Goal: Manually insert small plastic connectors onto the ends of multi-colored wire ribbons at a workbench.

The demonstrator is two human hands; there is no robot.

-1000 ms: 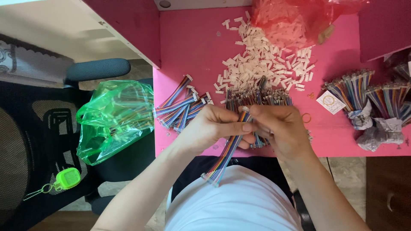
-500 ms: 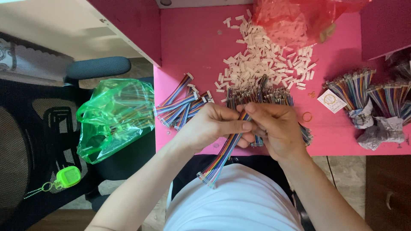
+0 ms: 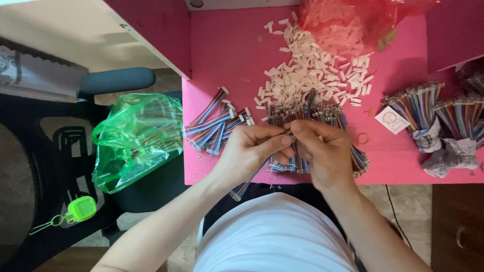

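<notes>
Both hands are meeting near the front edge of the pink desk [image 3: 227,60], right over a pile of loose wires [image 3: 315,118]. The left hand [image 3: 249,151] is pinching a rainbow ribbon cable [image 3: 242,187] with thumb and fingers pressed together at its top end, and the rest of the cable is hanging down over the front edge toward the lap, white connector at the bottom. The right hand [image 3: 322,151] is pressing its fingers together too, thumb and index tip touching the same spot where the left is gripping; what exactly sits between them is too small to tell. Just left of the hands, a small stack of finished cables [image 3: 214,123] is lying fanned out on the desk. Behind the hands, a heap of white connectors [image 3: 312,70] is spreading toward the back edge, spilling from a red bag [image 3: 348,22]. Taped bundles [image 3: 433,116] are sitting by the right edge. Off the left edge, a green bag [image 3: 136,138] is resting on a black chair [image 3: 45,176].
</notes>
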